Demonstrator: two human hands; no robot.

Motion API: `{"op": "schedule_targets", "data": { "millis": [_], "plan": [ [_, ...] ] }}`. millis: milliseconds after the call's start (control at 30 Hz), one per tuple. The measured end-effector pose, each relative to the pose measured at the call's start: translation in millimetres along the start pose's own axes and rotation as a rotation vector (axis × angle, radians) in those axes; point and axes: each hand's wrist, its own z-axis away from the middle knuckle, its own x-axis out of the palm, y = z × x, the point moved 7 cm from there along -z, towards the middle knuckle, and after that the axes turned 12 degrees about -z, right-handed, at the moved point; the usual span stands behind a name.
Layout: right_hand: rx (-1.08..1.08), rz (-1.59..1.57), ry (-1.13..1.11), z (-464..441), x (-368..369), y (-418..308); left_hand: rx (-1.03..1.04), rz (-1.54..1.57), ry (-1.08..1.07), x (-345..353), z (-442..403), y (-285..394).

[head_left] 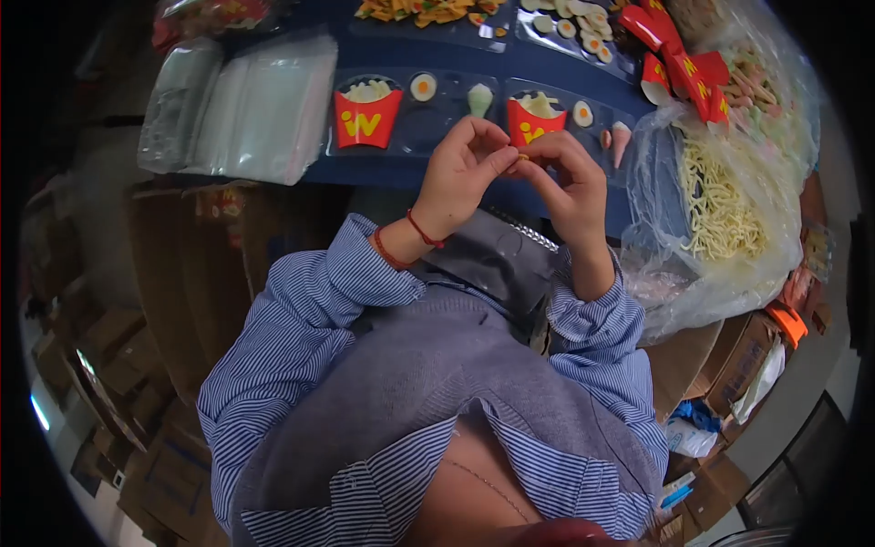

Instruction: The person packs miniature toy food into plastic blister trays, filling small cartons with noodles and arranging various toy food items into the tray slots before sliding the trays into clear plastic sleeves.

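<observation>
My left hand [463,175] and my right hand [572,182] meet fingertip to fingertip above the near edge of the table. Pinched between them is a small yellow-orange piece [523,157], mostly covered by the fingers and too small to name. Just behind the hands, a red toy fries box [529,126] with pale fries lies in a clear plastic tray [583,91], partly hidden by my right hand. That tray also holds a toy egg half [582,113] and a pink toy cone [622,137]. Left of it, another tray holds a red fries box [368,118], an egg half [423,87] and a green cone [479,98].
Clear plastic bags [264,109] are stacked on the left of the blue table. A big open bag of pale toy fries [725,201] lies at right, below loose red boxes [684,64]. Trays of orange pieces [428,11] and egg halves [567,29] stand at the back.
</observation>
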Motion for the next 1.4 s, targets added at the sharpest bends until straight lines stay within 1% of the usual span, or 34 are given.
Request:
{"op": "schedule_targets", "data": {
  "millis": [67,100,133,167,200,233,267,300,367,500,567,600,667,700,733,800,833,933,1000,1067,1133,1267,1367,1400],
  "plan": [
    [0.021,-0.043,-0.044,-14.1,17.8,7.7,-0.061,-0.086,0.078,-23.1,9.6,9.7],
    [0.046,-0.061,-0.059,-21.8,24.3,12.3,-0.057,-0.089,0.094,-36.3,11.1,15.0],
    [0.055,-0.027,-0.038,-33.7,28.6,12.4,0.248,-0.673,0.161,-49.7,13.1,42.4],
    [0.057,-0.026,-0.045,-44.0,33.2,18.0,0.554,-1.253,0.217,-46.5,18.9,59.8],
    [0.038,0.152,-0.063,-55.4,37.1,23.2,0.591,-1.326,0.227,-51.3,16.8,56.6],
    [0.017,0.332,-0.083,-65.3,41.1,27.2,0.59,-1.32,0.234,-55.9,12.9,51.2],
    [0.035,0.452,-0.131,-71.9,48.1,33.3,0.628,-1.387,0.21,-55.5,9.2,45.6],
    [0.034,0.458,-0.137,-75.7,50.5,39.6,0.665,-1.454,0.185,-53.3,8.7,41.9],
    [-0.287,0.759,-0.197,-76.4,62.7,34.8,0.662,-1.462,0.186,-54.6,7.9,36.1],
    [-0.317,0.865,-0.122,-70.7,61.7,29.8,0.649,-1.507,0.169,-55.4,6.1,29.5],
    [-0.42,0.929,-0.112,-64.1,62.4,24.3,0.637,-1.517,0.163,-55.7,6.1,27.8],
    [-0.422,0.934,-0.11,-61.5,63.1,22.3,0.623,-1.532,0.152,-55.1,6.0,27.0],
    [-0.472,1.09,-0.193,-55.0,75.2,19.7,0.637,-1.554,0.148,-50.7,6.2,29.9],
    [-0.519,1.148,-0.194,-52.9,78.5,18.3,0.646,-1.579,0.143,-47.7,5.0,32.0],
    [-0.527,1.161,-0.182,-54.3,76.4,13.7,0.667,-1.574,0.143,-47.0,4.5,33.2],
    [-0.439,1.041,-0.289,-58.9,74.7,13.2,0.65,-1.718,0.041,-45.1,4.3,23.8],
    [-0.432,0.917,-0.288,-67.8,66.0,6.4,0.674,-1.754,0.036,-44.1,5.1,23.5],
    [-0.501,0.737,-0.143,-130.1,31.6,-1.5,0.67,-1.773,0.0,-41.9,5.1,26.0],
    [-0.451,0.771,-0.056,-191.9,4.6,16.9,0.677,-1.793,-0.035,-41.3,3.0,26.5],
    [-0.313,0.995,-0.089,-256.6,-12.3,49.3,0.681,-1.815,-0.072,-41.1,1.1,25.7],
    [-0.357,1.015,-0.087,-311.9,-27.9,96.7,0.72,-1.807,-0.128,-38.9,-0.6,24.3],
    [-0.354,1.07,-0.188,-328.1,20.2,94.7,0.694,-1.848,-0.185,-38.0,-5.8,23.5],
    [-0.359,1.063,-0.229,-322.9,33.4,88.3,0.782,-1.803,-0.175,-36.1,-6.4,28.6],
    [-0.363,1.046,-0.229,-320.9,34.0,82.7,0.772,-1.795,-0.189,-37.6,-6.3,25.3]
  ]
}}
